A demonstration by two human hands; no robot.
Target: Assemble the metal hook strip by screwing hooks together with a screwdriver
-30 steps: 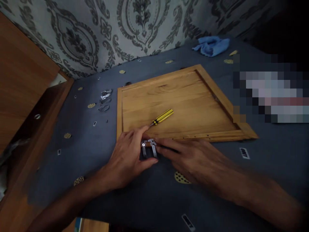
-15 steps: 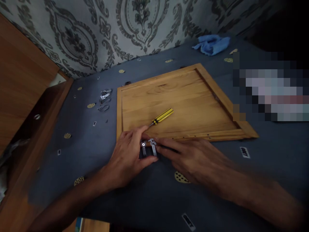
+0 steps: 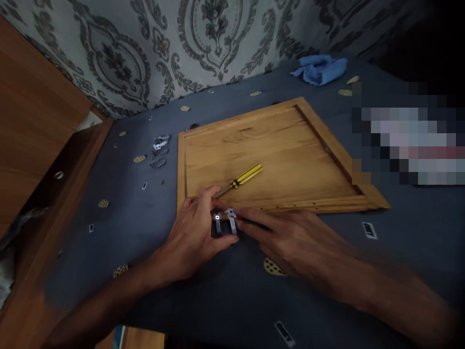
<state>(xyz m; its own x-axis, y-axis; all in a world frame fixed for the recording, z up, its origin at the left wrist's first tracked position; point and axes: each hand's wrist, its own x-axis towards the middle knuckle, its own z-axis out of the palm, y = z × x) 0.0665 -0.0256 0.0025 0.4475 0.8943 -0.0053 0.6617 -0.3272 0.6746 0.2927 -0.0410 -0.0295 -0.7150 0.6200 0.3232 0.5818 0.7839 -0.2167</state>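
Bracing the metal fitting [image 3: 233,226] at the wooden panel's [image 3: 276,140] edge, likely for alignment, we clasp it with our left hand [image 3: 194,225], our right hand's [image 3: 294,237] grip unclear.

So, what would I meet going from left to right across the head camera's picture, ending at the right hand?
Brown wooden furniture → loose metal pieces → left hand → metal fitting → right hand.

The left hand [image 3: 194,220] is curved, thumb [image 3: 225,239] toward the right hand [image 3: 296,235]. The latter lies palm-down, fingers [image 3: 254,216] toward the left.
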